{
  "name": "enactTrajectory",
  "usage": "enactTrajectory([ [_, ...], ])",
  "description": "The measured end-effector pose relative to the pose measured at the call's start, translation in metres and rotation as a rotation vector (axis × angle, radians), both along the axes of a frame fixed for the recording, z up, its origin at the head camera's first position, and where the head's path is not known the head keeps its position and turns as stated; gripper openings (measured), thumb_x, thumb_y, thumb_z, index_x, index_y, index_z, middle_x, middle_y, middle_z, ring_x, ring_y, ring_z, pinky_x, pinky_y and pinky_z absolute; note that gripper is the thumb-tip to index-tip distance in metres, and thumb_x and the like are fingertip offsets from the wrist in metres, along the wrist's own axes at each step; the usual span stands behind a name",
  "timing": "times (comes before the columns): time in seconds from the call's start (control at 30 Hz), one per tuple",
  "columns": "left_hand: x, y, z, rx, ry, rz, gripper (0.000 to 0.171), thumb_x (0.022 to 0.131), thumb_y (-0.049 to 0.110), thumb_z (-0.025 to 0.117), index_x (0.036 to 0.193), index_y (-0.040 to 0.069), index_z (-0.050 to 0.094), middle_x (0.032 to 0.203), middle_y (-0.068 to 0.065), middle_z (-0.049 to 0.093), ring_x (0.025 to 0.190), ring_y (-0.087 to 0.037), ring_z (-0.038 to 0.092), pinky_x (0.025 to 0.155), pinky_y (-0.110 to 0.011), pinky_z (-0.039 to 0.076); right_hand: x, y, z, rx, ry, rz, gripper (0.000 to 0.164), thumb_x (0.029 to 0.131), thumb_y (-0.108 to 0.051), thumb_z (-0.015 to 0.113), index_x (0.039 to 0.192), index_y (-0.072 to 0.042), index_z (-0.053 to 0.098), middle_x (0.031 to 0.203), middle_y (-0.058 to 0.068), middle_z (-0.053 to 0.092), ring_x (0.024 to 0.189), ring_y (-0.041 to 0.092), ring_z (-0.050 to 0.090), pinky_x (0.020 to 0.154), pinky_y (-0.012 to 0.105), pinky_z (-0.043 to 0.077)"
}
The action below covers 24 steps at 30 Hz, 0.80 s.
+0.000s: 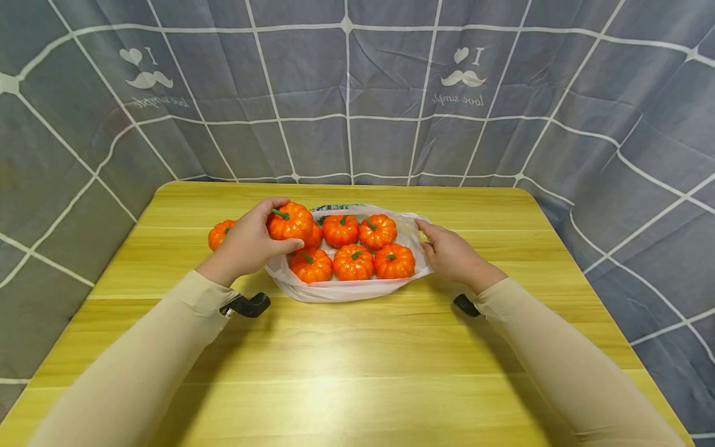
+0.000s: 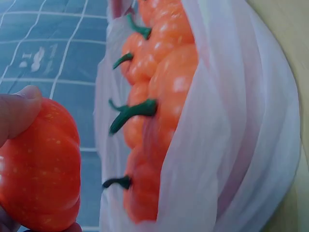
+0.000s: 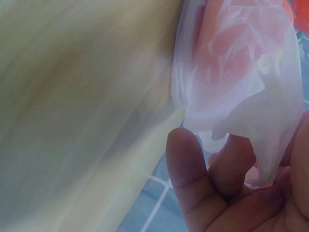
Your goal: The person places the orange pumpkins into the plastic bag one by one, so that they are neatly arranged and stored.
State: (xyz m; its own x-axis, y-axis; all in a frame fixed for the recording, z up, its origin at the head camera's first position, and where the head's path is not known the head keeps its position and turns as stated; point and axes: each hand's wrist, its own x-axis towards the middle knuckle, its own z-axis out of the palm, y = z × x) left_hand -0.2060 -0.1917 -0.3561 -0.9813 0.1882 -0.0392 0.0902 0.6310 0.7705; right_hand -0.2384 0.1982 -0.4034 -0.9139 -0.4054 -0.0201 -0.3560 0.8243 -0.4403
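Note:
My left hand (image 1: 250,241) grips a small orange toy pumpkin (image 1: 293,222) with a green stem, thumb on one side and fingers on the other. It holds this pumpkin over the left end of a white plastic bag (image 1: 346,292), beside the bag's opening in the left wrist view. Inside the open bag sit several like pumpkins (image 1: 354,263), stems (image 2: 137,113) pointing out of the mouth. At the bag's right end, my right hand (image 1: 455,256) pinches its thin edge; folds of the plastic (image 3: 270,111) run between the fingers in the right wrist view.
Another orange pumpkin (image 1: 220,234) lies on the wooden table (image 1: 335,366), left of the bag and partly behind my left hand. A grey curtain (image 1: 385,74) with white grid lines hangs round the table's back and sides. Dark wrist mounts (image 1: 251,305) stick out beneath both sleeves.

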Motion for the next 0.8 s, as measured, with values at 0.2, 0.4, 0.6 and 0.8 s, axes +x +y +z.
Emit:
enactTrajectory([
  [0.2, -0.007, 0.018, -0.007, -0.024, 0.003, -0.051, 0.085, 0.091, 0.027, 0.083, 0.159, 0.01, 0.036, 0.151, -0.016, 0.052, 0.131, -0.037, 0.057, 0.114, -0.055, 0.049, -0.001, 0.0, -0.001, -0.002, 0.003, -0.008, 0.062, 0.109, -0.011, 0.05, 0.166, -0.002, 0.028, 0.165, 0.02, 0.043, 0.148, 0.042, 0.046, 0.121, 0.057, 0.04],
  [0.4, -0.013, 0.029, -0.016, -0.034, 0.019, -0.079, 0.085, 0.09, 0.025, 0.084, 0.159, 0.009, 0.037, 0.152, -0.015, 0.052, 0.132, -0.036, 0.058, 0.114, -0.053, 0.05, 0.0, -0.001, 0.0, -0.007, 0.015, -0.001, 0.063, 0.108, -0.011, 0.051, 0.165, -0.001, 0.028, 0.164, 0.02, 0.044, 0.148, 0.042, 0.047, 0.121, 0.057, 0.04],
  [0.6, -0.018, 0.036, -0.022, -0.02, 0.021, -0.09, 0.085, 0.09, 0.026, 0.084, 0.16, 0.01, 0.037, 0.156, -0.014, 0.05, 0.135, -0.035, 0.056, 0.117, -0.053, 0.046, 0.001, -0.002, 0.001, -0.014, 0.022, 0.0, 0.062, 0.108, -0.009, 0.051, 0.165, 0.0, 0.028, 0.163, 0.021, 0.045, 0.145, 0.042, 0.051, 0.119, 0.058, 0.042],
  [0.8, -0.021, 0.042, -0.026, -0.046, 0.039, -0.093, 0.086, 0.089, 0.028, 0.085, 0.16, 0.01, 0.038, 0.155, -0.015, 0.051, 0.135, -0.035, 0.056, 0.117, -0.053, 0.046, 0.003, -0.004, 0.002, -0.014, 0.033, 0.0, 0.062, 0.107, -0.008, 0.051, 0.165, 0.0, 0.029, 0.162, 0.02, 0.047, 0.139, 0.04, 0.056, 0.117, 0.057, 0.045],
])
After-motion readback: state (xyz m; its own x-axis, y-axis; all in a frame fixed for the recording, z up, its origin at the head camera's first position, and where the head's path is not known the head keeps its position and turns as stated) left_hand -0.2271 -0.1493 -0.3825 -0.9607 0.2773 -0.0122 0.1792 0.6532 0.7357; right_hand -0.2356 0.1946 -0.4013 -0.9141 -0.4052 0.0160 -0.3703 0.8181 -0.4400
